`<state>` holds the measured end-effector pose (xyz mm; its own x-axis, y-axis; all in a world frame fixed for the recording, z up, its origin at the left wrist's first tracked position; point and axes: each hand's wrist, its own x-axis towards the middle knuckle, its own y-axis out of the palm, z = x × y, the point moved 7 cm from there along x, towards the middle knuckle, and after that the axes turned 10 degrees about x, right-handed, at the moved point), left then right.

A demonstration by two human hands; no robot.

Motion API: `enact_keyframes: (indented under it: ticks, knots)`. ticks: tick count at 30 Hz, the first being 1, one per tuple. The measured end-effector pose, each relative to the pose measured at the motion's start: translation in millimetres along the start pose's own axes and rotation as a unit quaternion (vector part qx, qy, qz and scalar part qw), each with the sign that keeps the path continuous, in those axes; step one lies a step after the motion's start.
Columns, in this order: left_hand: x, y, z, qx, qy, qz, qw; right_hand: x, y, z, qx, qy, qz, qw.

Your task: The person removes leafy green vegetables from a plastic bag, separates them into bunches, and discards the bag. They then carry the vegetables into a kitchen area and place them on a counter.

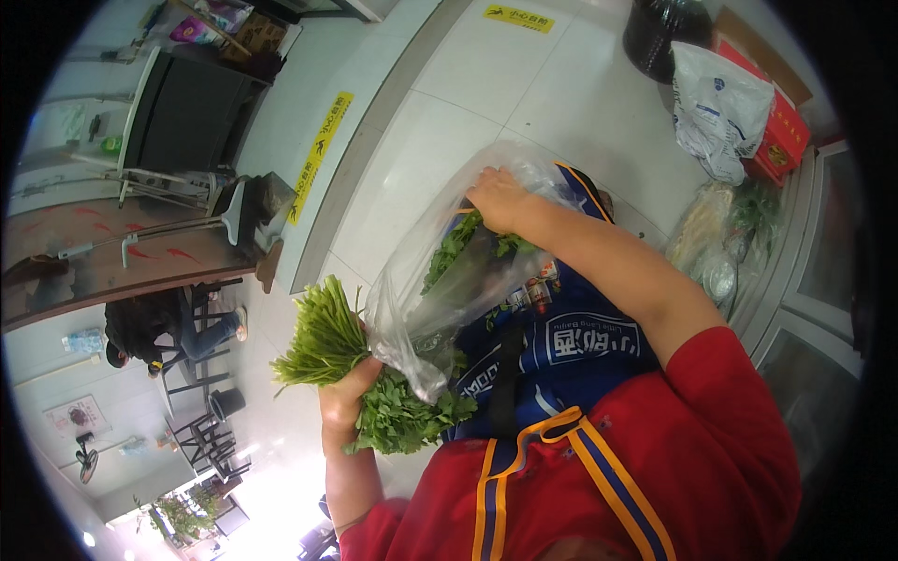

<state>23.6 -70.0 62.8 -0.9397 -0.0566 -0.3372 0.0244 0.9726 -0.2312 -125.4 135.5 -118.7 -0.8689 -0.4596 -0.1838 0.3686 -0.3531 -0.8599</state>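
Note:
My left hand (351,389) grips a thick bunch of leafy green stalks (323,340), with the cut ends fanned to the upper left and the leaves hanging below the wrist. A large clear plastic bag (414,280) stretches from beside that hand to my right hand (499,200). My right hand has its fingers curled on the bag's far part, where the plastic partly veils them. More leafy greens (452,252) lie inside or beneath the bag's film; which one is unclear. Behind it is my blue apron (593,336) with printed lettering and orange trim, over a red shirt.
A raised floor step (365,161) edged with yellow caution strips (320,158) runs along the left. At right are a white plastic bag (722,105), red box (786,140), black container (666,35), bagged vegetables (715,238) and cabinet doors (828,238). A person (151,315) sits at far left.

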Motion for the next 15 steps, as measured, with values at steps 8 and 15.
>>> enact_keyframes:
  ticks: [8, 15]
  knots:
    - [8.4, -15.4, 13.4, -0.003, -0.004, -0.026, 1.000, -28.5, -53.9, 10.4, 0.173, -0.019, -0.049, 0.983]
    - [7.2, -21.5, 21.2, 0.015, -0.025, -0.031, 0.999, -69.1, -69.3, 5.2, 0.681, 0.040, 0.235, 0.692]
